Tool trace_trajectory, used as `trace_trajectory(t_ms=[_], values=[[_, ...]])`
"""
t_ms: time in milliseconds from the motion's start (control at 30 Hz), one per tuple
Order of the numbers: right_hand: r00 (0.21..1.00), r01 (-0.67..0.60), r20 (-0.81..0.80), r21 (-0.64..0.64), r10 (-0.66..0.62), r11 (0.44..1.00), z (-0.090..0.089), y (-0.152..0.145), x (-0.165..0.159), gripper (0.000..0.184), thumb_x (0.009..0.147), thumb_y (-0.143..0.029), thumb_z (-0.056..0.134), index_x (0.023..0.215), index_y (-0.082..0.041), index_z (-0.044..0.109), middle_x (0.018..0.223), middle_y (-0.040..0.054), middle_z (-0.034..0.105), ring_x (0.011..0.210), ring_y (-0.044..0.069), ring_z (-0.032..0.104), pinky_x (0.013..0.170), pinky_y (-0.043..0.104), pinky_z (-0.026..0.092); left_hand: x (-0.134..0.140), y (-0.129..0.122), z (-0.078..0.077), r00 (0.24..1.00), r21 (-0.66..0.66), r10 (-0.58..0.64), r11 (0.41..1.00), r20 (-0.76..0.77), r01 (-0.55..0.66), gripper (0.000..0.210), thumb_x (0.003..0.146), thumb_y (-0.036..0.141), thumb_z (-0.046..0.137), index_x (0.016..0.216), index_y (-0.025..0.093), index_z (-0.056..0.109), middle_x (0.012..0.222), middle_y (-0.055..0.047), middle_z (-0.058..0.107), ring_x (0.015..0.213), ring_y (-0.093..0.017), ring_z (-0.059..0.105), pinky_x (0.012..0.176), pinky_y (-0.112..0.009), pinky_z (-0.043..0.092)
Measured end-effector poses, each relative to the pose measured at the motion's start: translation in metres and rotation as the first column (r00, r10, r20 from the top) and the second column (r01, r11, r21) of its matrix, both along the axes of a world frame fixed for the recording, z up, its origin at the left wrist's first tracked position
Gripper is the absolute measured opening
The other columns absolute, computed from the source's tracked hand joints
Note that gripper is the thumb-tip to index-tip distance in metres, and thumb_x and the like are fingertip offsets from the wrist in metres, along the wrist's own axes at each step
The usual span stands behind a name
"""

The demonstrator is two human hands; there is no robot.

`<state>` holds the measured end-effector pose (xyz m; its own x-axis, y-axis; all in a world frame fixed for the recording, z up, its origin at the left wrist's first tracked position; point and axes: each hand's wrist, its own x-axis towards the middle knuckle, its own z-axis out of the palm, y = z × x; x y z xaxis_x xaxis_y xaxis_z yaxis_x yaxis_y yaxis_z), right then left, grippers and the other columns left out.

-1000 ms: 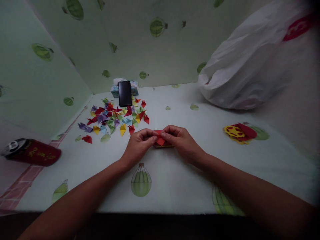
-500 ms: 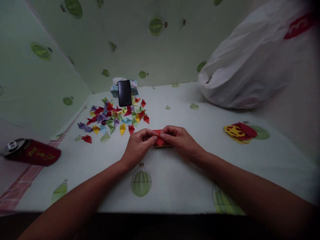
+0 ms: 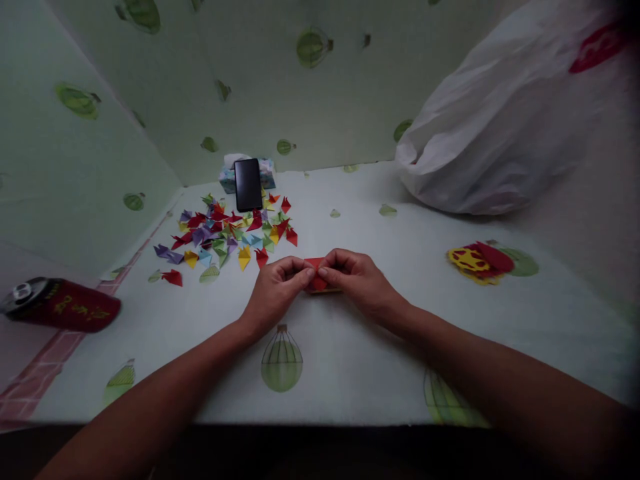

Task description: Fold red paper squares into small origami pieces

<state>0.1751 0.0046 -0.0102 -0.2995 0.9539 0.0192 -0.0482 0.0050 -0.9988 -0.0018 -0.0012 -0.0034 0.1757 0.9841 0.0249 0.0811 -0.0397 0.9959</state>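
A small folded red origami paper (image 3: 319,283) is pinched between my two hands at the middle of the table. My left hand (image 3: 280,287) closes on its left side with thumb and forefinger. From the right, my right hand (image 3: 357,280) grips it the same way, the two thumbs nearly meeting. Under it lies a flat stack of coloured paper (image 3: 315,263), red on top with a yellowish lower edge, mostly covered by my hands. Several folded paper cranes (image 3: 220,233) in many colours are spread beyond my left hand.
A dark phone (image 3: 248,185) leans on a tissue box (image 3: 227,177) behind the cranes. A red drink can (image 3: 65,305) stands at the left edge. To the right are red and yellow cut-out pieces (image 3: 480,261) and a large white plastic bag (image 3: 480,147).
Both hands stay at the red paper with almost the same pinch; the thumbs have shifted very slightly. The whole view has moved a little. Nothing else has changed place.
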Motion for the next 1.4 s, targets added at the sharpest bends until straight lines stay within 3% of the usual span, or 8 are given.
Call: trace_trajectory(t_ms=[600, 967, 1400], values=[[0.994, -0.046, -0.1, -0.101, 0.036, 0.994, -0.0003, 0.0003, 0.0009, 0.022, 0.081, -0.036, 0.073, 0.076, -0.018, 0.063, 0.075, 0.0011, 0.071, 0.072, 0.014, 0.066, 0.076, 0.03, 0.054, 0.0018, 0.0012, -0.001, 1.0, -0.032, 0.026, 0.999, 0.007, -0.026, 0.02, 0.077, 0.034, 0.076, 0.077, 0.015, 0.069, 0.072, -0.001, 0.069, 0.066, -0.012, 0.06, 0.065, -0.025, 0.048], [0.966, -0.105, -0.252, -0.222, 0.047, 0.97, -0.0043, 0.0045, 0.0025, 0.024, 0.079, -0.037, 0.077, 0.076, -0.017, 0.065, 0.076, 0.0018, 0.073, 0.073, 0.014, 0.069, 0.081, 0.031, 0.056, -0.0003, 0.0022, -0.0025, 0.998, 0.046, 0.042, 0.998, -0.051, -0.04, 0.019, 0.079, 0.033, 0.075, 0.078, 0.015, 0.069, 0.074, 0.0, 0.067, 0.068, -0.012, 0.06, 0.066, -0.025, 0.047], [0.991, -0.064, -0.121, -0.124, 0.049, 0.99, -0.0059, 0.0046, 0.0007, 0.023, 0.082, -0.039, 0.072, 0.076, -0.018, 0.064, 0.077, 0.0018, 0.071, 0.074, 0.014, 0.068, 0.078, 0.031, 0.056, 0.0, 0.0028, -0.003, 0.999, 0.044, 0.031, 0.999, -0.04, -0.029, 0.019, 0.076, 0.033, 0.077, 0.077, 0.015, 0.071, 0.075, -0.001, 0.07, 0.068, -0.013, 0.062, 0.066, -0.025, 0.049]])
